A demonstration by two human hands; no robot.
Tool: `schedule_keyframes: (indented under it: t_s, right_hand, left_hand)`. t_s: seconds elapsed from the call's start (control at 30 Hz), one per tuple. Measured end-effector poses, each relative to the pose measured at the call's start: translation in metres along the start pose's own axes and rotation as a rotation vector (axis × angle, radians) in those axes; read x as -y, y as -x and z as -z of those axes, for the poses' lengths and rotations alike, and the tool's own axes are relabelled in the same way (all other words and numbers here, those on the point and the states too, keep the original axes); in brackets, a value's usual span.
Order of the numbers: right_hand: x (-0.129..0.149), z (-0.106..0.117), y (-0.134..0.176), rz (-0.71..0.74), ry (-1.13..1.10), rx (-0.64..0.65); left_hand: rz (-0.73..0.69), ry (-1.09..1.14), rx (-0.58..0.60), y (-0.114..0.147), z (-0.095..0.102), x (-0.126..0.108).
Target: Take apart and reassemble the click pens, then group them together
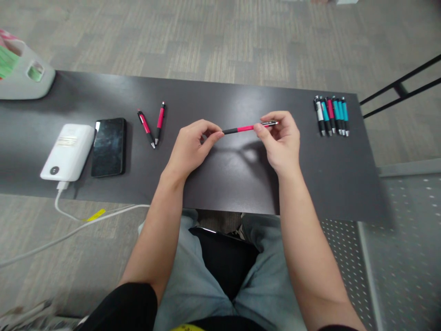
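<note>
A red pen with a black grip (245, 128) is held level above the dark table, between both hands. My left hand (197, 143) pinches its tip end between thumb and fingers, which hide the point. The clip end sits in my right hand (280, 142), its thumb pressed on the barrel and the fingers curled behind. Two more red pens lie to the left: one slanted pen (146, 127) and one nearly upright pen (160, 122), their tips close together. At the right, several pens in a row (331, 116) show white, teal and red barrels.
A black phone (109, 147) lies beside a white power bank (68, 151) on the table's left part. From the power bank a white cable (103, 216) hangs off the front edge. A white plastic container (37, 80) stands at the far left corner of the table (227, 184).
</note>
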State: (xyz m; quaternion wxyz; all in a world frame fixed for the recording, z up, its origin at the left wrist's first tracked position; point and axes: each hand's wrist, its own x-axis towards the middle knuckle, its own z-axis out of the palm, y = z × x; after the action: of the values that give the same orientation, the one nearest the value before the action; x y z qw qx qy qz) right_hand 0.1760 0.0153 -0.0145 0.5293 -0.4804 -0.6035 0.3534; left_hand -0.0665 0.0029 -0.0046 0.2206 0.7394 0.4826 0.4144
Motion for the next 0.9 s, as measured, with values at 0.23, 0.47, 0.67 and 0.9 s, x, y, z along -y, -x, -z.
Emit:
schedule_keyframes:
  t_s: [0.23,0.47,0.67,0.9]
  right_hand:
    - [-0.001,-0.006,-0.002,-0.04,-0.157,-0.122]
    - [-0.005,-0.009,-0.001,-0.016,-0.145,-0.187]
    - [-0.011,-0.002,-0.003,-0.04,-0.026,-0.161]
    - [0.0,0.016,0.004,0.039,0.125,0.196]
  left_hand:
    - [0.008,0.05,0.039,0.0,-0.009,0.001]
    - [-0.01,0.019,0.052,0.0,-0.015,-0.003]
    - [0.017,0.039,-0.034,0.0,-0.01,-0.001]
    - [0.026,0.136,-0.1,-0.001,-0.005,-0.003]
